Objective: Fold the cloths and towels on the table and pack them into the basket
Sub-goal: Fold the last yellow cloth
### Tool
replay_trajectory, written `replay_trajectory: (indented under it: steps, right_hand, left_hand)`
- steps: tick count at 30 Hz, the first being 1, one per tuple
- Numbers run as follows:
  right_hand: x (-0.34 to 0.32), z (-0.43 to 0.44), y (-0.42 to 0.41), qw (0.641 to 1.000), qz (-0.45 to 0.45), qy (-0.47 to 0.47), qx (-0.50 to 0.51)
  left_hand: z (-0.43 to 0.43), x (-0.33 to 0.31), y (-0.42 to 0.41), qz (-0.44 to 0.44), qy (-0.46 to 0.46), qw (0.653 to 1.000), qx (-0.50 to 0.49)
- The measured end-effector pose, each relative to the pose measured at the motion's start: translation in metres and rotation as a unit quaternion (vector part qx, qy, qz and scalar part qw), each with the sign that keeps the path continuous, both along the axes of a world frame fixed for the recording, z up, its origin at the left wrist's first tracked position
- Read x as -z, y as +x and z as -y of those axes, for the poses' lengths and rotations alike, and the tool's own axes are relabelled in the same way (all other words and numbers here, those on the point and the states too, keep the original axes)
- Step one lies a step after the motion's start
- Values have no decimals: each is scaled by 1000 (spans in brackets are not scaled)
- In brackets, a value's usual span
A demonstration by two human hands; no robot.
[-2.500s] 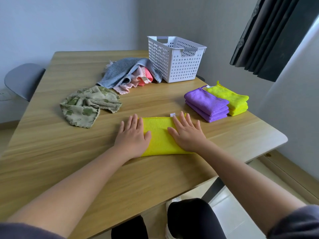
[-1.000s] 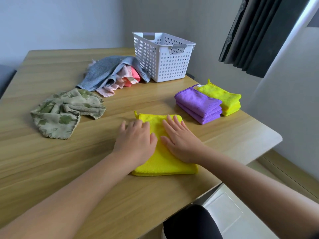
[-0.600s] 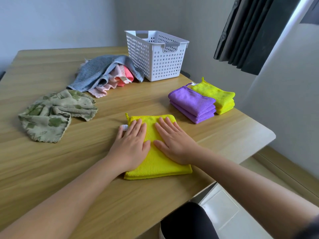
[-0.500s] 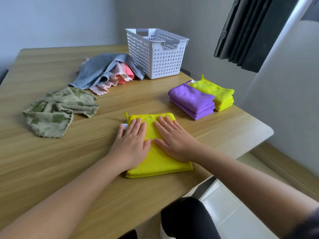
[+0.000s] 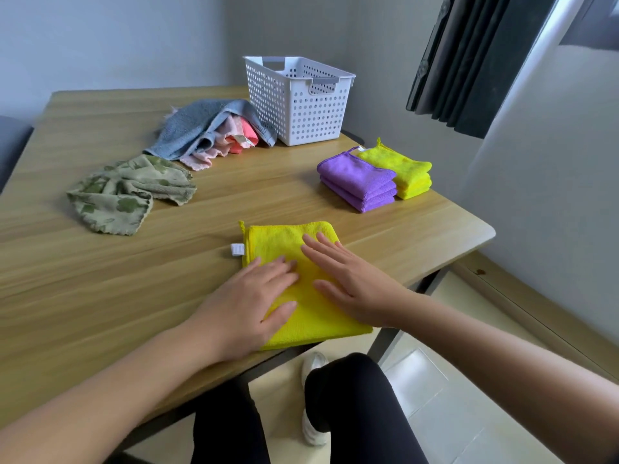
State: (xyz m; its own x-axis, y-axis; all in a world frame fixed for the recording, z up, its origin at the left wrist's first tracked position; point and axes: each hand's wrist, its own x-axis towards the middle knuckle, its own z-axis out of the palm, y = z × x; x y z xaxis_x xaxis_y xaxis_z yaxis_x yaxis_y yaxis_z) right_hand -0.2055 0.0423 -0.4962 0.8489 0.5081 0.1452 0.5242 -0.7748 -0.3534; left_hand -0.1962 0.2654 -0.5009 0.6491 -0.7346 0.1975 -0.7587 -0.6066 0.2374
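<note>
A folded yellow cloth [image 5: 284,241] lies near the table's front edge, a white tag at its left side. My left hand [image 5: 248,303] rests flat on its near left part, fingers straight. My right hand [image 5: 348,279] lies flat on its right part, fingers spread. A white perforated basket [image 5: 298,105] stands at the back of the table. To the right sit a folded purple stack [image 5: 358,179] and a folded yellow stack [image 5: 402,169], side by side. An unfolded green patterned cloth [image 5: 124,192] and a pile of grey towel [image 5: 197,125] over pink cloths [image 5: 234,139] lie at the left.
The wooden table [image 5: 83,279] ends just in front of my hands and at a rounded right corner. A grey wall and dark curtain [image 5: 469,61] stand to the right. My legs show under the table. A grey chair edge [image 5: 10,139] is at far left.
The yellow cloth went from a wide strip to a folded square. Both hands have slid back toward me over it, uncovering its far half and the white tag.
</note>
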Motion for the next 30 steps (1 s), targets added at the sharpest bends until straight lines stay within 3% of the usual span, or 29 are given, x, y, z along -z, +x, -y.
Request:
replay_trajectory:
  steps: [3,6,9,11,15,18,22,25,30]
  right_hand:
    - [-1,18,-22,998,11,-10,-67]
    - [4,34,-37,991,29,-90,-98]
    - [14,41,-39,968,129,-188,-103]
    - [18,39,-37,966,166,-176,-91]
    - [22,34,-37,980,153,-102,-71]
    - [26,35,-40,987,137,-56,-66]
    - [24,36,-43,994,72,72,-35]
    - [14,30,-37,989,32,146,5]
    - [-6,10,-24,963,-16,239,127]
  left_hand:
    - [-16,5,-15,47,77,996,23]
    - [-21,9,-26,81,137,987,7]
    - [-19,10,-31,99,148,984,3]
    - [-19,10,-30,89,159,983,5]
    - [-22,11,-30,43,140,989,28]
    - [-27,12,-32,11,66,997,46]
    - [-33,11,-31,-109,-130,985,35]
    - [-31,-3,-32,-167,-218,961,-41]
    - [-15,-13,-22,-167,-305,915,-203]
